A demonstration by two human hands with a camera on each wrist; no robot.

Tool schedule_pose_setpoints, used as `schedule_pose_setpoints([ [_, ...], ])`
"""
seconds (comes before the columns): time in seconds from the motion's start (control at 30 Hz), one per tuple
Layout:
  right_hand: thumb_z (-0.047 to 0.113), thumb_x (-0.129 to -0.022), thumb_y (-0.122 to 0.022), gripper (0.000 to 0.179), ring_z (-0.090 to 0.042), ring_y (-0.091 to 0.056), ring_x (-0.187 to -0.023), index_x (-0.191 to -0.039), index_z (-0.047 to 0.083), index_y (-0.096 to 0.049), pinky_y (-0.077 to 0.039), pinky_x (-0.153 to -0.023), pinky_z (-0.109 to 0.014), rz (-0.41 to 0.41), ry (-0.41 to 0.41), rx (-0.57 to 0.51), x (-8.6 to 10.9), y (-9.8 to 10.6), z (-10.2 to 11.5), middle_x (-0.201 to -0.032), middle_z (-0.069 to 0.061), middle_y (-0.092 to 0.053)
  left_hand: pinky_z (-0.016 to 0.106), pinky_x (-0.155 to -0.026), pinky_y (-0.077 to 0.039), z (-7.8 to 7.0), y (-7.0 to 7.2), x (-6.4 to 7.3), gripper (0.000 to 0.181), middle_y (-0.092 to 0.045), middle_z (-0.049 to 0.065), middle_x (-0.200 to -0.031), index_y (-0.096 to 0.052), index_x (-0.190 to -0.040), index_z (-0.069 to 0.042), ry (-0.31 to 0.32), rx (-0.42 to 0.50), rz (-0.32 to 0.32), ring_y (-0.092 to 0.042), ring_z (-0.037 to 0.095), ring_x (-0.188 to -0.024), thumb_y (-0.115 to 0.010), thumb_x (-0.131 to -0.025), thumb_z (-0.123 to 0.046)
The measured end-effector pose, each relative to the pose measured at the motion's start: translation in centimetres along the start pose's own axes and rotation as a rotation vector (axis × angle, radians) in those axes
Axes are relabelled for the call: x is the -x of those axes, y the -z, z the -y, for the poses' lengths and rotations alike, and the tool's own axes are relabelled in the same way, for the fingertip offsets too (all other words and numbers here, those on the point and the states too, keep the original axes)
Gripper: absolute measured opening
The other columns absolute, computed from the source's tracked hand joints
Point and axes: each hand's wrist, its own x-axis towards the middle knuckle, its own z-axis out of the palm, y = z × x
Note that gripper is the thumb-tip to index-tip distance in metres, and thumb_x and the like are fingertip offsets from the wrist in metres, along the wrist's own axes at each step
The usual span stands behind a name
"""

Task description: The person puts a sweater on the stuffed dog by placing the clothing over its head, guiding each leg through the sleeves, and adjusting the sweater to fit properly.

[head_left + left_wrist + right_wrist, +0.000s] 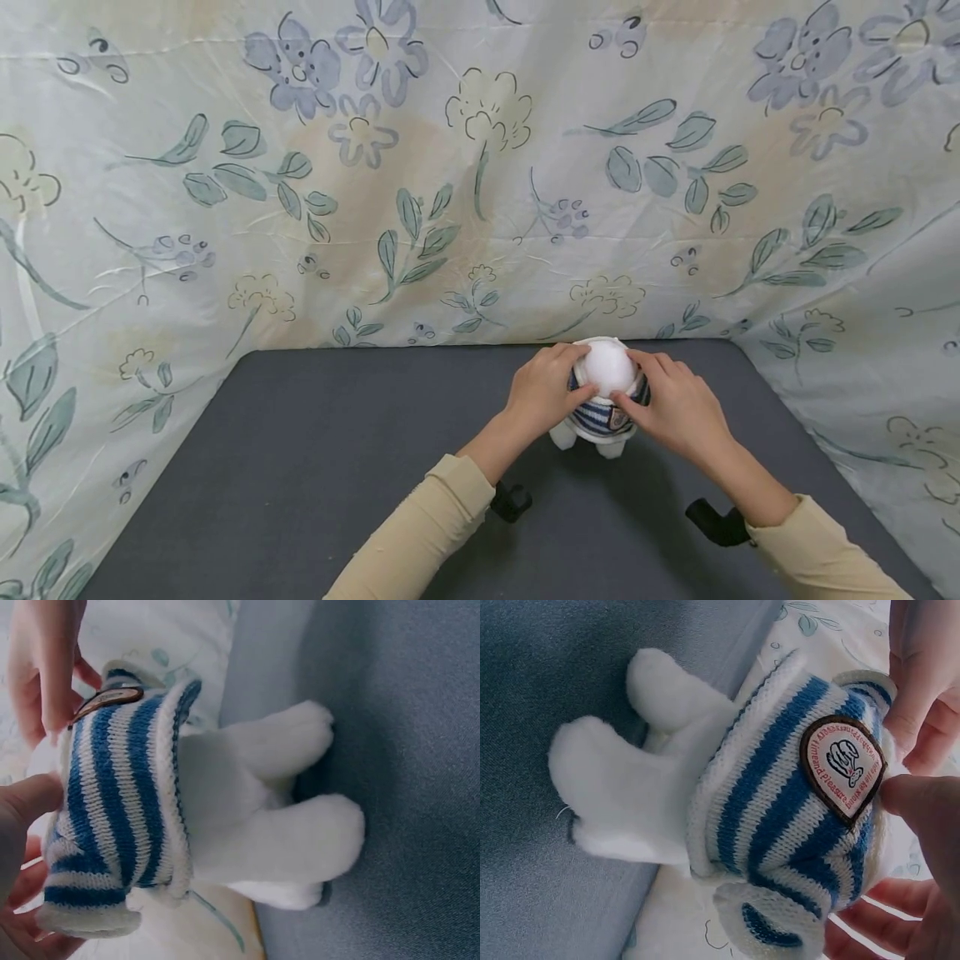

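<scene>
A white plush toy (609,368) stands on the dark mat, wearing a blue-and-white striped knit sweater (124,776). Its stubby white legs (300,832) touch the surface. A shield-shaped patch (845,769) with a printed drawing is on the sweater's chest. My left hand (546,383) grips the sweater near the collar on one side, thumb in front and fingers behind. On the other side my right hand (678,404) pinches the collar area the same way, its thumb close to the patch. The fingertips behind the sweater are partly hidden.
A dark grey mat (337,467) covers the table. Behind it and at the sides hangs a pale floral cloth (480,208). Black curved pieces (717,523) stick out at both wrists, below the beige sleeves (427,525).
</scene>
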Motion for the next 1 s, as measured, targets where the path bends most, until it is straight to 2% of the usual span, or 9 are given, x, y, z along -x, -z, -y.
schedule_pose_setpoints([
  [0.23,0.034,-0.077,-0.072,0.059,-0.034,-0.060,-0.078,-0.119,-0.004,-0.054,-0.049,-0.060,-0.045,0.090,-0.087,-0.025,-0.7,-0.4,-0.3,-0.101,-0.024,-0.060,0.031,-0.076,-0.051,0.1,-0.1,-0.5,0.055,-0.058,-0.001,-0.122,-0.052,-0.129,-0.020,0.060,0.014,0.053,-0.058,0.015,-0.105,-0.064,-0.083,-0.046],
  [0.4,0.035,-0.079,-0.070,0.058,-0.034,-0.062,-0.079,-0.118,-0.005,-0.054,-0.050,-0.060,-0.045,0.102,-0.120,-0.049,-0.8,-1.0,-0.7,-0.103,-0.024,-0.062,0.030,-0.073,-0.051,0.3,-0.5,-0.7,0.054,-0.059,-0.001,-0.121,-0.051,-0.130,-0.020,0.072,0.010,0.071,-0.060,0.014,-0.101,-0.062,-0.084,-0.047],
  [0.57,0.039,-0.082,-0.067,0.057,-0.031,-0.063,-0.074,-0.116,-0.006,-0.055,-0.049,-0.055,-0.042,0.124,-0.175,-0.081,-1.1,-1.4,-1.0,-0.099,-0.023,-0.064,0.030,-0.069,-0.051,0.5,-0.9,-1.1,0.053,-0.061,0.000,-0.118,-0.050,-0.130,-0.020,0.100,0.030,0.081,-0.061,0.014,-0.097,-0.059,-0.085,-0.047],
  [0.73,0.048,-0.087,-0.057,0.065,-0.030,-0.063,-0.069,-0.119,-0.007,-0.052,-0.047,-0.051,-0.041,0.178,-0.264,-0.130,-1.1,-2.1,-1.1,-0.101,-0.025,-0.063,0.031,-0.068,-0.051,0.7,-1.3,-1.3,0.054,-0.062,0.000,-0.118,-0.049,-0.131,-0.018,0.167,0.072,0.117,-0.063,0.015,-0.094,-0.054,-0.088,-0.050],
  [0.87,0.046,-0.091,-0.051,0.066,-0.036,-0.061,-0.084,-0.125,-0.009,-0.045,-0.049,-0.062,-0.048,0.188,-0.318,-0.222,-0.8,-2.9,-1.0,-0.111,-0.028,-0.056,0.032,-0.068,-0.051,0.8,-1.8,-1.4,0.055,-0.062,0.000,-0.119,-0.049,-0.132,-0.019,0.205,0.104,0.128,-0.063,0.017,-0.094,-0.053,-0.088,-0.052],
  [1.0,0.042,-0.094,-0.045,0.067,-0.041,-0.048,-0.103,-0.134,-0.010,-0.032,-0.043,-0.077,-0.057,0.200,-0.376,-0.360,-0.5,-3.8,-0.8,-0.123,-0.031,-0.039,0.033,-0.070,-0.051,0.9,-2.1,-1.6,0.055,-0.062,0.000,-0.119,-0.049,-0.132,-0.019,0.208,0.113,0.115,-0.063,0.017,-0.095,-0.054,-0.087,-0.052],
])
